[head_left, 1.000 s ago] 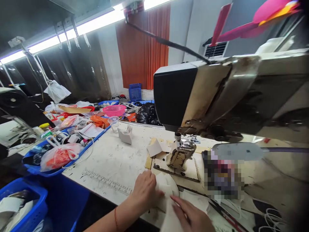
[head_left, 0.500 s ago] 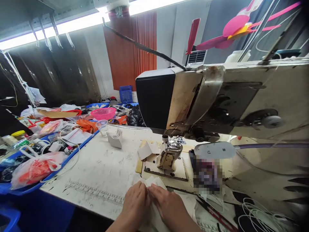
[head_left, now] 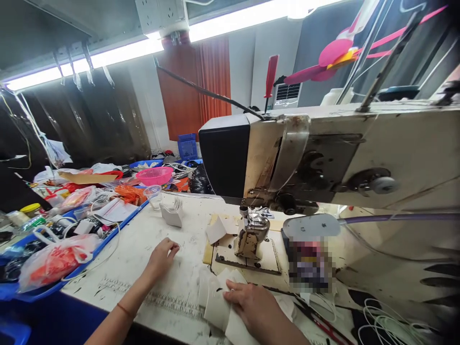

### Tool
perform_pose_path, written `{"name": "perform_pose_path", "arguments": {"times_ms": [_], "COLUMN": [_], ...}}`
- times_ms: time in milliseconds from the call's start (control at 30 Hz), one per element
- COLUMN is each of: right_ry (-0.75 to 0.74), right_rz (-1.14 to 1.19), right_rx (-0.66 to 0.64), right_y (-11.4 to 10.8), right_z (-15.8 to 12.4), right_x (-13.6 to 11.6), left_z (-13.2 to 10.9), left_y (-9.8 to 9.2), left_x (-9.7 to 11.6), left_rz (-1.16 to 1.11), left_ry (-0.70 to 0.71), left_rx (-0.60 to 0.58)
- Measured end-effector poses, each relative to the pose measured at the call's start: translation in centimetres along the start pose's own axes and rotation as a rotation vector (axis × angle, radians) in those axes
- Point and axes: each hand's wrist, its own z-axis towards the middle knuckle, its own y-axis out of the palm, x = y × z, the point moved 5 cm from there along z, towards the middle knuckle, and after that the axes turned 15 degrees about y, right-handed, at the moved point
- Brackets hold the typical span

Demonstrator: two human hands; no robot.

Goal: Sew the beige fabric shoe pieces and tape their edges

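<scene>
1. The person's right hand (head_left: 253,306), at the lower centre of the frame, lies over the white pieces (head_left: 217,302), its fingers extended and slightly apart, touching the top of them. The thumb side is hidden, so whether it grips a piece or only rests there cannot be told.
2. The person's left hand (head_left: 163,256), left of the lower centre and well apart from the right hand, is over the table (head_left: 140,254). Its fingers are loosely bent and part-way open, with no item visible in them.
3. The white pieces overlap one another on the table, at the lower centre of the frame, just below the base of the sewing machine (head_left: 402,143).
4. A stack of folded white cards (head_left: 172,215) stands left of the centre, beyond the left hand, near a clear plastic cup (head_left: 154,196).
5. Another white piece (head_left: 216,231) leans near the centre, beside the machine's post.
6. A red-handled tool (head_left: 321,321) lies at the lower right, near a coil of white cord (head_left: 386,323).
7. Filled blue trays (head_left: 127,224) run along the left.
</scene>
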Motion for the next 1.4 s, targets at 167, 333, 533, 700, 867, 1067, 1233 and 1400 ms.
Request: {"name": "perform_pose_path", "arguments": {"times_ms": [167, 333, 533, 700, 867, 1067, 1233, 1400], "right_ry": [0.050, 0.097, 0.079, 0.108, 0.171, 0.236, 0.186, 0.190], "right_rz": [0.173, 0.262, 0.366, 0.401, 0.599, 0.706, 0.644, 0.805], "right_rx": [0.019, 0.074, 0.084, 0.133, 0.125, 0.475, 0.369, 0.500], "right_y": [-1.3, -0.7, -0.3, -1.1, -2.3, -5.1, -5.9, -5.8], "right_z": [0.1, -0.2, -1.2, -1.9, -3.1, -4.1, -3.8, -4.2], "right_x": [0.8, 1.6, 1.2, 1.1, 3.8, 5.7, 3.8, 3.9], "left_z": [0.4, -0.9, -1.3, -2.5, -2.8, -1.9, -1.1, -0.8], "left_y": [0.5, -0.6, 0.4, 4.5, 5.0, 1.1, -1.7, -2.5], "left_x": [0.8, 5.8, 13.2, 16.6, 14.6, 16.7, 20.9, 21.6], "left_rz": [0.209, 0.427, -0.021, -0.182, -0.362, -0.572, -0.525, -0.539], "left_ry": [-0.056, 0.055, 0.311, 0.425, 0.352, 0.261, 0.486, 0.476], "left_rx": [-0.034, 0.007, -0.060, -0.231, -0.155, 0.041, 0.135, 0.092]}}
